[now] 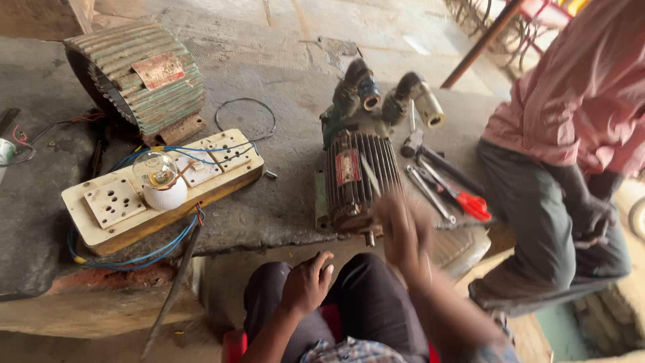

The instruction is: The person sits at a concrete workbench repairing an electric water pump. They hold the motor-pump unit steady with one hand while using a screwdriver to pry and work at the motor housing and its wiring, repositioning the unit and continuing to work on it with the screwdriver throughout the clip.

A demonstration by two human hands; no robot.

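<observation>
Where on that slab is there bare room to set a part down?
Free: bare grey slab between the cream wooden switchboard and the rusty finned pump motor; also behind the black wire loop. Crowded: the tool pile right of the motor, near the blurred right hand.

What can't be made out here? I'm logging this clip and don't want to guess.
- Right hand, head view: motion-blurred; the thin tool it swings over the pump motor is only a streak.
- Left hand: rests on the knee, palm side hidden.
- Second person: cut off by the top and right edges.
- Tools beside the motor: overlapping, kinds unclear.
</observation>
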